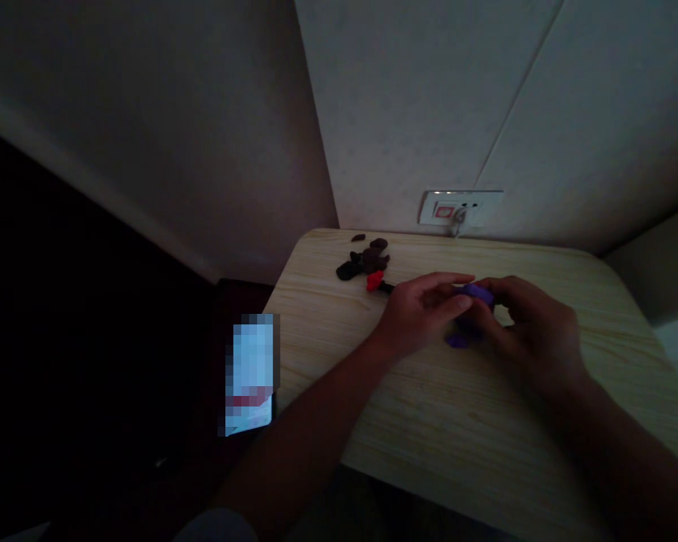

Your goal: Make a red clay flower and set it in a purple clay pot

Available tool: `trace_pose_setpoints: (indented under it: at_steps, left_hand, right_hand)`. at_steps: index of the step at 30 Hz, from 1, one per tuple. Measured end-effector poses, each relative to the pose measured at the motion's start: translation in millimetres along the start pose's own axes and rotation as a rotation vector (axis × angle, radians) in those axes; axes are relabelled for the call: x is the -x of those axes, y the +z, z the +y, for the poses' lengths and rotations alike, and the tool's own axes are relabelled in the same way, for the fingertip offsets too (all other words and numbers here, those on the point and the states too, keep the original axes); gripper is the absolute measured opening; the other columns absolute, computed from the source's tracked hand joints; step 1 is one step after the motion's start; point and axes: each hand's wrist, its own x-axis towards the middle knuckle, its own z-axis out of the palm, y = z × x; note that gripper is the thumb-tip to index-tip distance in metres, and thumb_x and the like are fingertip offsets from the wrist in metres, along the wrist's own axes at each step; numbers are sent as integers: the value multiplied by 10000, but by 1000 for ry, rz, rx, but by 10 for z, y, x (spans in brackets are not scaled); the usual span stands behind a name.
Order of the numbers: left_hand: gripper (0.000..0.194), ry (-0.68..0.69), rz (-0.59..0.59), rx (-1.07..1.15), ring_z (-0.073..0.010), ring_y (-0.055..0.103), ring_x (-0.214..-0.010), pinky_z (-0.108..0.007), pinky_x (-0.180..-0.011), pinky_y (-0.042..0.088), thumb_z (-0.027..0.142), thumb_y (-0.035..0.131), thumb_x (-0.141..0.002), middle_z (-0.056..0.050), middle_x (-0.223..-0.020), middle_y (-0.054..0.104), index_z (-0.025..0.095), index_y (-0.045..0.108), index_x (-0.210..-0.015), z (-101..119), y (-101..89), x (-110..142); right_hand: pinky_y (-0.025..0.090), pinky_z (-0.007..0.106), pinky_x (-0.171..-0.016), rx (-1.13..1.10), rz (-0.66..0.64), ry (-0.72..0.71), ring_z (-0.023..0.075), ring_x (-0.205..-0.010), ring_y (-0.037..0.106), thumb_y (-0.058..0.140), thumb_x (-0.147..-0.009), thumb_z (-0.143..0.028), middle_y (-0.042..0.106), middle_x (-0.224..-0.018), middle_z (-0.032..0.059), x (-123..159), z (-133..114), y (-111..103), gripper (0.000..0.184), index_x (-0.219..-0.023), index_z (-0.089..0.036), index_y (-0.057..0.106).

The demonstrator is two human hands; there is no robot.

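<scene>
A: Quick risk check, biggest first?

B: Tabletop (446,444): pale wood-look, v. dim light, so small dark bits could get missed.

A: Hands?

B: Right hand (536,331) + left hand (421,309) both busy, fingertips pinching the same purple lump from opposite sides. Neither's free, so a slip prob means it drops.

A: Lit screen (251,376)?

B: By the tabletop's left edge, pixelated, can't ID content. Left forearm's near; an outward swing could poss knock it.

A: Brown pieces (374,260)?

B: Clustered nr the far left corner w/ a black lump (349,270). If it's all soft clay (my guess), a shove could smear colours together.

A: And the purple lump (477,292) itself?

B: Btwn the fingertips, over the tabletop, mostly hidden. Too hard a squeeze could flatten it or leave dents.

A: Red piece (374,281)?

B: Just beyond the left hand, w/ a black stick (386,287) running toward the knuckles. Can't tell if they touch; a nudge could bend or shift it.

A: Smallest?

B: Purple bit (457,341) below the hands: could get squashed if they drop. Small brown bit (358,238) nr the far edge: easily lost.
</scene>
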Motion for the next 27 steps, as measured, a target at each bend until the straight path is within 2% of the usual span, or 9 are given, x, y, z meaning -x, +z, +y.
trace_pose_setpoints:
  at_steps: [4,12,15,19,22,27]
  left_hand:
    - [291,69,72,-98,-176,713,-905,-327,-863,567,314,850,-776,-79,-1066,749,192,798,-1035,-22,2,-19]
    - [281,43,133,-21,-179,723,-867,-346,-880,572,310,896,-704,-64,-925,775,159,787,-914,20,45,-10]
    - [282,50,157,-30,-169,708,-835,-331,-851,568,313,905,-685,-51,-876,762,156,770,-876,30,39,-14]
    - [281,35,161,-19,-150,689,-787,-304,-806,552,355,876,-718,-35,-842,744,166,741,-876,24,20,-28]
    - [299,15,166,-10,-136,670,-740,-282,-754,537,397,861,-734,-32,-820,735,167,730,-873,7,5,-40]
    - [299,26,166,-19,-133,647,-714,-280,-735,523,389,863,-727,-25,-780,716,156,720,-850,-5,18,-38]
  right_hand:
    - [491,265,-498,-22,-16,-7,192,-702,656,614,-979,-299,698,-863,67,8,0,-6,143,-1069,-210,680]
    - [517,303,-531,-43,-48,-18,209,-694,675,606,-982,-315,716,-846,60,4,-10,-33,138,-1045,-236,700]
    - [553,306,-570,-104,-27,61,200,-694,685,665,-957,-339,728,-847,49,28,-5,3,142,-1038,-233,713]
    - [632,333,-669,-315,59,244,203,-754,733,769,-891,-381,764,-920,43,42,-22,63,200,-1034,-246,731]
    - [661,367,-753,-403,76,288,217,-806,760,812,-857,-390,784,-960,52,27,-52,73,223,-1011,-241,752]
    - [665,335,-726,-453,48,311,208,-790,758,860,-804,-404,790,-933,50,7,-83,55,268,-998,-239,777]
